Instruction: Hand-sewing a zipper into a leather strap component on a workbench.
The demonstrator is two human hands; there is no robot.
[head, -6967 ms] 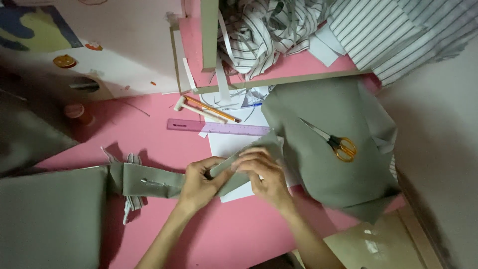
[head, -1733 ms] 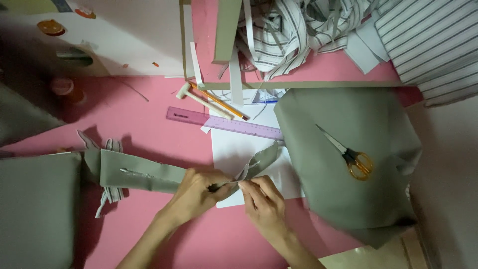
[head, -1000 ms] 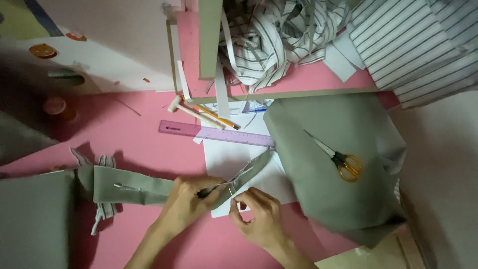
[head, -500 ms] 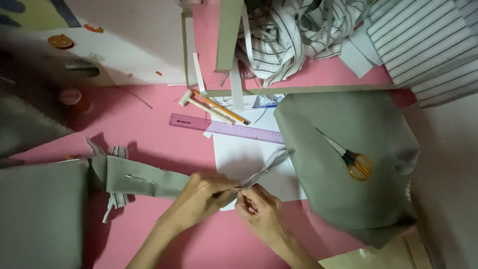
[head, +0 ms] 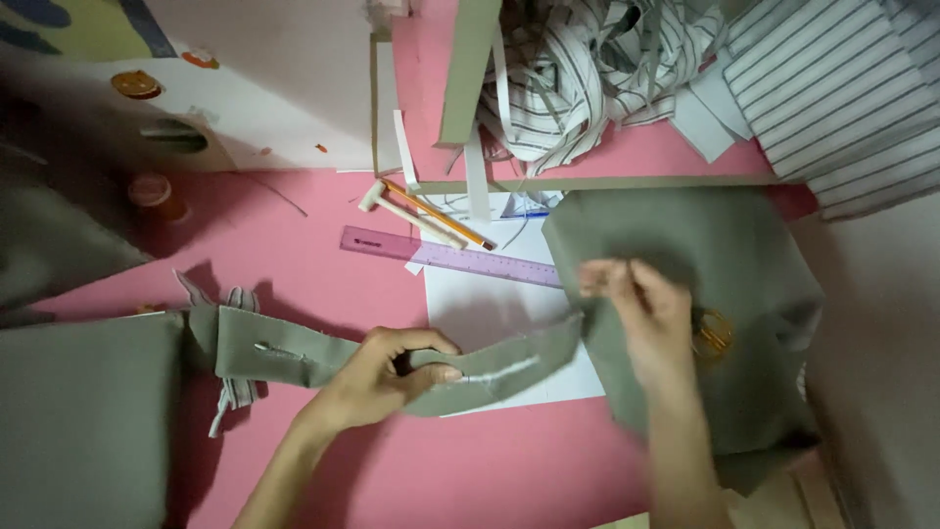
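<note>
Grey-green fabric strip (head: 392,358) lies across the pink tabletop (head: 490,470), its right end over a white paper sheet (head: 490,313). Just above the strip on the paper: purple ruler (head: 450,257); above that, pencils (head: 431,214) and a white-handled tool. Right of the strip: large grey-green fabric piece (head: 725,255). Striped cloth (head: 587,69) heaped at the far edge. Left of the strip: another grey-green panel (head: 78,411).

Left hand (head: 382,377) clamped on the strip's middle, thumb on top. Right hand (head: 646,313) raised over the large piece, motion-blurred; fingertips look pinched, contents unclear. It hides most of the orange-handled scissors (head: 715,335).
</note>
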